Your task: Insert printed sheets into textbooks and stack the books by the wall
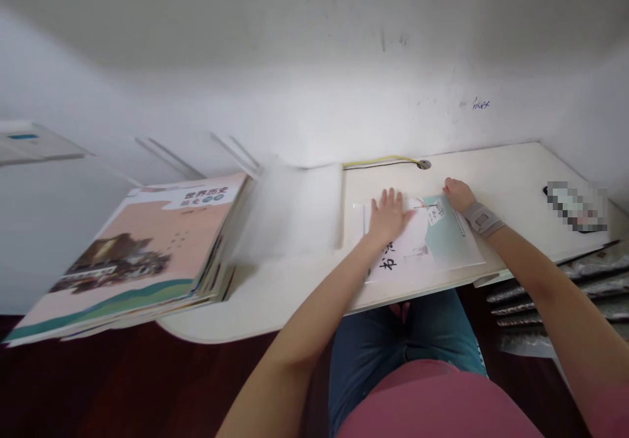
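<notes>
Calligraphy book (pixel 437 245) beneath both hands (pixel 388 215) (pixel 459 194)

Booklet (pixel 398 264): matt paper, in a clear glossy plastic sleeve (pixel 469 255). Worktop (pixel 265 307): smooth white laminate, faint sheen. Textbook stack (pixel 132 261): paper, semi-gloss covers. Wrist brace (pixel 482 219): grey matt cloth. Floor (pixel 98 372): polished dark wood.

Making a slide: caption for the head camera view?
Left hand and right hand rest on a white-and-teal book in a clear plastic sleeve on a white desk, beside a pink-covered textbook stack.
</notes>
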`<state>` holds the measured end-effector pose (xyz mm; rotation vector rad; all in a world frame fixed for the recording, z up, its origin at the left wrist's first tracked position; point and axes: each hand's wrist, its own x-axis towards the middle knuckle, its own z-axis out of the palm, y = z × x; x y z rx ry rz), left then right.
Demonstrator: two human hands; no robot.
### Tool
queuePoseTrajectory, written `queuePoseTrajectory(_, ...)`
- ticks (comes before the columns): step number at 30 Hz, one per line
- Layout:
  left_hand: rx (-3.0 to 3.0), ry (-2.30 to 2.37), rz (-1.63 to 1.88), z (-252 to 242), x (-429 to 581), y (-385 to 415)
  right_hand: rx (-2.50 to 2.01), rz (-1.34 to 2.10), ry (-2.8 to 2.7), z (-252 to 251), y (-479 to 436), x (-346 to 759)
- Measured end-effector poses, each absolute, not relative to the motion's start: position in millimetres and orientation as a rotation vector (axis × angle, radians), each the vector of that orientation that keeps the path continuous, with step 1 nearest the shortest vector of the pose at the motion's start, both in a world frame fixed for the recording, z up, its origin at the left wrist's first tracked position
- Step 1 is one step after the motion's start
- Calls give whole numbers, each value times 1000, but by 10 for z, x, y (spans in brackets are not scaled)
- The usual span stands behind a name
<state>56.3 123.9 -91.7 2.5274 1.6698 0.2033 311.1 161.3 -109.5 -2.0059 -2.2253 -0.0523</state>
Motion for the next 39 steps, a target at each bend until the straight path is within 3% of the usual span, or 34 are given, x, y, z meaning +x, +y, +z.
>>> queuePoseTrajectory(6, 2565, 1565, 140, -1098, 780, 988, -2014, -140, -2200, -924, 1502, 2916)
queuePoseTrajectory(12, 2562, 1590, 172, -1156, 698, 1052, -1606, -141, -2504, -1042, 1095, 2345)
queuePoseTrajectory(17, 2468, 1703, 219, -1169, 442, 1120, -1825, -36, -2494, -1179, 973, 2757)
queuePoseTrajectory(23, 2464, 1740, 209, -1064, 403, 1117, -1914, -29, -2524, -963, 1044, 2796)
queuePoseTrajectory(27, 2500, 1742, 224, -1016, 558, 1087, -1843, -176, -2403, -867, 1089, 2315)
queuePoseTrajectory(31, 2497, 1748, 237, -1115, 645, 1103, -1796, -21, -2407, -1025, 1108, 1994)
queuePoseTrajectory(39, 2453, 1744, 268, -1157, 411, 1178, -1655, -55, -2516, -1188, 1134, 2303)
